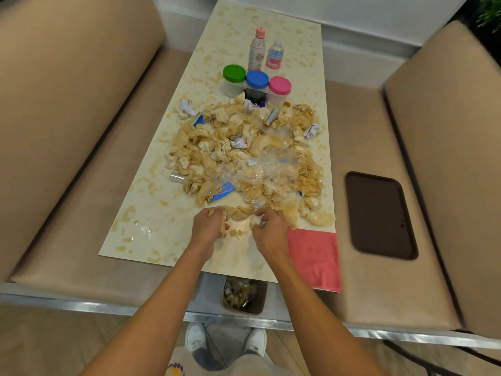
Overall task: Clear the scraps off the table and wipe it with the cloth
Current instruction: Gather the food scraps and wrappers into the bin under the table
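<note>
Scooping chip scraps [244, 147] off the worktop [151, 226]
The left hand [208, 222] and right hand [269, 226] each curl tight around a bunch by the near edge, just above the bin [244, 295]. The pink cloth [314, 256] waits at the near right corner for wiping.

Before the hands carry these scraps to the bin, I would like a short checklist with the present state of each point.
1. Grip of left hand on scraps: ok.
2. Grip of right hand on scraps: ok.
3. Open bin under the near edge of the table: ok.
4. Room left in bin: cannot tell.
5. Reach to cloth, near right corner: ok.
6. Table ready for wiping: not ok, scrap pile covers its middle.
</note>
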Available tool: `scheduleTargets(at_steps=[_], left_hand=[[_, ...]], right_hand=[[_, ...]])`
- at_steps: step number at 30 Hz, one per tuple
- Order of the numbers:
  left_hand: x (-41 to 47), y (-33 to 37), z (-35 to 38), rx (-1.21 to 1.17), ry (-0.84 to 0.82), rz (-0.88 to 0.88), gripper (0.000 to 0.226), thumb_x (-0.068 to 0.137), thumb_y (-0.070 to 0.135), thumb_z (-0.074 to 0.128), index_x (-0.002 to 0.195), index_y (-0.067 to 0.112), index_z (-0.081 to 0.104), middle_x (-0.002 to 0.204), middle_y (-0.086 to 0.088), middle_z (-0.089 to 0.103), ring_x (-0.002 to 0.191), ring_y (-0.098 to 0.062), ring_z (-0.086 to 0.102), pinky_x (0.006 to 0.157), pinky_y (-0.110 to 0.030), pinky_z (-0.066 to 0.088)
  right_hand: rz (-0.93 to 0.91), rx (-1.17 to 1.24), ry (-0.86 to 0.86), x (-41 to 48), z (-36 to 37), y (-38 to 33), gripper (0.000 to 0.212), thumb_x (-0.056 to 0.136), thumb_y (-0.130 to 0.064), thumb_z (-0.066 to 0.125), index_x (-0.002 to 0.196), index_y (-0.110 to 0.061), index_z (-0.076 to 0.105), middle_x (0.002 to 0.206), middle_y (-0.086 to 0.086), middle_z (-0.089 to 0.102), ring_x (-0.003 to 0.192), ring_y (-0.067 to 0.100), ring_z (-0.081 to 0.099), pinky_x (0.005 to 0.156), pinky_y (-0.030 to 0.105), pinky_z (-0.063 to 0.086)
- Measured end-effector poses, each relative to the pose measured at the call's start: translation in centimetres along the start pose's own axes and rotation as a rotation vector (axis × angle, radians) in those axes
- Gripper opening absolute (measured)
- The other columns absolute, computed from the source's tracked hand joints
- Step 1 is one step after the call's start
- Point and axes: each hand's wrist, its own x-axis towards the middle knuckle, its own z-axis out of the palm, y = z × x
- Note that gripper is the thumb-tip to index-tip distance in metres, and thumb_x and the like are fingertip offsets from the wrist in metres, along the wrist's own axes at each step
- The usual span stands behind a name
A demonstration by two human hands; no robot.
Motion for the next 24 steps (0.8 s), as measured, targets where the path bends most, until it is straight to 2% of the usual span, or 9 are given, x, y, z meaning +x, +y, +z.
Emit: scheduleTargets(at_steps=[2, 4, 6, 8, 11, 13, 16, 20, 24], left_hand=[[0.1, -0.1, 0.1, -0.004, -0.009, -0.002, 0.014, 0.105, 0.025, 0.061, 0.107, 0.012, 0.065, 0.089, -0.008, 0.072, 0.071, -0.023, 0.068, 0.063, -0.036, 0.054], [0.2, -0.3, 0.1, -0.009, -0.021, -0.008, 0.015, 0.105, 0.025, 0.061, 0.108, 0.012, 0.065, 0.089, -0.008, 0.074, 0.071, -0.022, 0.070, 0.067, -0.039, 0.057], [0.1, -0.5, 0.2, -0.024, -0.044, -0.016, 0.017, 0.105, 0.024, 0.060, 0.109, 0.009, 0.066, 0.088, -0.013, 0.077, 0.068, -0.021, 0.070, 0.075, -0.043, 0.061], [0.1, -0.8, 0.4, -0.026, -0.071, -0.021, 0.021, 0.104, 0.023, 0.059, 0.112, 0.005, 0.067, 0.091, -0.020, 0.077, 0.066, -0.023, 0.070, 0.076, -0.044, 0.061], [-0.1, -1.1, 0.6, -0.001, -0.083, -0.022, 0.022, 0.103, 0.023, 0.060, 0.114, 0.005, 0.067, 0.089, -0.019, 0.078, 0.069, -0.026, 0.071, 0.078, -0.047, 0.062], [-0.1, -1.2, 0.7, 0.012, -0.079, -0.022, 0.020, 0.103, 0.023, 0.060, 0.113, 0.007, 0.067, 0.089, -0.015, 0.078, 0.071, -0.026, 0.073, 0.085, -0.053, 0.063], [-0.2, -1.3, 0.5, 0.021, -0.068, -0.014, 0.018, 0.103, 0.024, 0.061, 0.111, 0.009, 0.068, 0.085, -0.010, 0.079, 0.070, -0.025, 0.073, 0.088, -0.052, 0.062], [-0.2, -1.2, -0.4, 0.045, -0.032, -0.008, 0.020, 0.100, 0.028, 0.062, 0.112, 0.013, 0.069, 0.085, -0.009, 0.079, 0.077, -0.027, 0.076, 0.089, -0.053, 0.062], [0.1, -1.2, -1.6, 0.071, 0.038, 0.002, 0.022, 0.096, 0.037, 0.064, 0.109, 0.020, 0.069, 0.098, -0.009, 0.078, 0.096, -0.030, 0.074, 0.095, -0.052, 0.059]], right_hand=[[0.015, 0.043, 0.021, -0.9, 0.0, 0.0, 0.031, 0.082, 0.002, 0.070, 0.106, -0.019, 0.069, 0.108, 0.006, 0.055, 0.085, 0.016, 0.058, 0.068, 0.008, 0.040], [0.021, 0.108, 0.045, -1.8, 0.0, -0.2, 0.032, 0.080, 0.004, 0.066, 0.101, -0.019, 0.070, 0.103, 0.005, 0.057, 0.076, 0.011, 0.057, 0.065, 0.009, 0.043], [0.025, 0.179, 0.062, -2.5, 0.3, -0.5, 0.032, 0.079, 0.006, 0.065, 0.098, -0.019, 0.071, 0.100, 0.004, 0.061, 0.075, 0.011, 0.058, 0.069, 0.018, 0.051], [0.025, 0.209, 0.070, -2.9, 0.7, -0.8, 0.034, 0.079, 0.004, 0.066, 0.102, -0.020, 0.071, 0.101, 0.002, 0.063, 0.079, 0.013, 0.060, 0.075, 0.027, 0.055], [0.022, 0.181, 0.079, -3.1, 1.3, -1.2, 0.038, 0.084, -0.002, 0.070, 0.117, -0.019, 0.063, 0.114, 0.003, 0.055, 0.090, 0.019, 0.060, 0.077, 0.020, 0.049], [0.002, 0.169, 0.082, -3.1, 1.6, -1.4, 0.046, 0.086, -0.004, 0.071, 0.128, -0.016, 0.056, 0.124, 0.005, 0.045, 0.104, 0.021, 0.054, 0.088, 0.024, 0.046], [-0.046, 0.047, 0.123, -2.6, 2.3, -1.5, 0.060, 0.089, -0.015, 0.072, 0.143, -0.018, 0.046, 0.135, 0.010, 0.036, 0.121, 0.028, 0.041, 0.099, 0.037, 0.042], [-0.077, -0.115, 0.068, -1.6, 2.8, -2.0, 0.067, 0.094, -0.040, 0.066, 0.154, -0.030, 0.040, 0.146, 0.013, 0.033, 0.125, 0.032, 0.030, 0.100, 0.044, 0.038], [-0.197, -0.360, -0.078, -1.4, 2.6, -2.5, 0.058, 0.096, -0.053, 0.063, 0.149, -0.031, 0.053, 0.149, 0.014, 0.039, 0.125, 0.036, 0.030, 0.102, 0.049, 0.043]])
